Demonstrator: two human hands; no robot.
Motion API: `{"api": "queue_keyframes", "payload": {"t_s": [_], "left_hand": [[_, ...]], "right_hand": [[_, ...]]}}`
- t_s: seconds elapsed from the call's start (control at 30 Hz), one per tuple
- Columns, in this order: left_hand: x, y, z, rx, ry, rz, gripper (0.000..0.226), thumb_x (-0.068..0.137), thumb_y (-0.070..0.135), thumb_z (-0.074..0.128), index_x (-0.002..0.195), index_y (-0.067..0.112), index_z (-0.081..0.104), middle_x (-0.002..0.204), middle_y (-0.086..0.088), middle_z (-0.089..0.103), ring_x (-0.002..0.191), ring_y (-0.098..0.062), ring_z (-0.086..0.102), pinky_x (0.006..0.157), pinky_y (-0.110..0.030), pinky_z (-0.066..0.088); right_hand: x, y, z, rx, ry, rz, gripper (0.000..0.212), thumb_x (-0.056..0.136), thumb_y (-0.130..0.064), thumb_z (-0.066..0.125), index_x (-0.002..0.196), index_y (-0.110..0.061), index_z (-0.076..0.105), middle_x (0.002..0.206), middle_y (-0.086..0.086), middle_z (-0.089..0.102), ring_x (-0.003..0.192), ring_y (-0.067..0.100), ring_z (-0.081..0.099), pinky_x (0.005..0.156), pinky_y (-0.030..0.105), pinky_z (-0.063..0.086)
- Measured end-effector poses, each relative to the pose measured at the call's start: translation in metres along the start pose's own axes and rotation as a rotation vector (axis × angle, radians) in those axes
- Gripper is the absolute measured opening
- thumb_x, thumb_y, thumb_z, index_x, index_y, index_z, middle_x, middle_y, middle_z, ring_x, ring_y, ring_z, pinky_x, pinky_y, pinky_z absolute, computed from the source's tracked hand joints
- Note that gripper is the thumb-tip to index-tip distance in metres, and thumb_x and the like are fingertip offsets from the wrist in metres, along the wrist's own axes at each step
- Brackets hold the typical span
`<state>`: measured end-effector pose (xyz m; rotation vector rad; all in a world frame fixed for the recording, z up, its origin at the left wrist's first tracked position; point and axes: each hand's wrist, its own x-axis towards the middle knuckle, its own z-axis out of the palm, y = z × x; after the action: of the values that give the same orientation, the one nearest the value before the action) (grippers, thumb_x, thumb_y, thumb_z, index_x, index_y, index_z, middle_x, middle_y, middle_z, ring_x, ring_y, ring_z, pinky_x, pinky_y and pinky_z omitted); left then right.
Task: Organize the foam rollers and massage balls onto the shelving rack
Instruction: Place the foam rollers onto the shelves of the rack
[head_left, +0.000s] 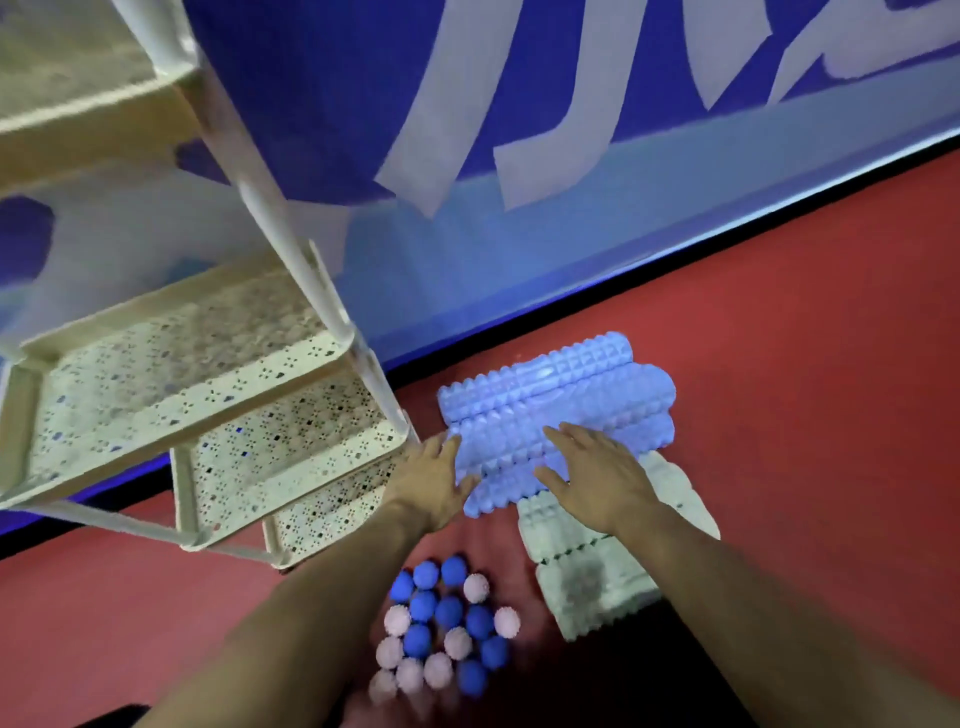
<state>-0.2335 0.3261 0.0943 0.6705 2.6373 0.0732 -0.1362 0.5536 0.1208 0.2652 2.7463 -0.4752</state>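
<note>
From your head camera, you are at the start of the roller step: nothing sits on the visible tiers of the shelving rack yet, though its lowest tray is only partly visible. Your left hand is spread, fingers straight, at the near left end of the blue foam rollers, which lie side by side on the red floor just right of the rack's foot. Your right hand is also flat and open, over the middle of the same stack; whether it presses the foam or hovers just above, I cannot tell. Neither hand holds anything.

Next, I judge, you should close both hands round one roller and lift it clear of its neighbours, then swing it left onto a tray.

The white foam rollers lie partly under your right forearm. The massage balls, blue and pale pink, cluster on the floor between your arms, so they may scatter if nudged. The rack's corner post stands close to your left hand's path.
</note>
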Motion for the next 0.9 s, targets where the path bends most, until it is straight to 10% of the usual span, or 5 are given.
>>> {"api": "queue_keyframes", "payload": {"t_s": [0.47, 0.9], "left_hand": [[0.147, 0.001, 0.105, 0.079, -0.098, -0.004, 0.109, 0.078, 0.072, 0.061, 0.157, 0.015, 0.011, 0.156, -0.008, 0.029, 0.143, -0.031, 0.028, 0.119, -0.042, 0.023], [0.104, 0.005, 0.067, 0.021, 0.048, 0.017, 0.103, 0.062, 0.077, 0.064, 0.144, 0.02, 0.039, 0.132, -0.006, 0.052, 0.122, -0.028, 0.045, 0.106, -0.039, 0.039]], "right_hand": [[0.079, 0.058, 0.093, 0.17, -0.031, 0.122, 0.068, 0.101, -0.055, 0.042, 0.159, -0.027, 0.019, 0.165, -0.002, 0.022, 0.148, 0.022, 0.025, 0.119, 0.039, 0.025], [0.089, 0.066, 0.054, 0.188, 0.03, 0.026, 0.085, 0.09, -0.062, 0.057, 0.159, -0.03, 0.017, 0.166, -0.004, 0.016, 0.151, 0.019, 0.018, 0.121, 0.041, 0.019]]}}
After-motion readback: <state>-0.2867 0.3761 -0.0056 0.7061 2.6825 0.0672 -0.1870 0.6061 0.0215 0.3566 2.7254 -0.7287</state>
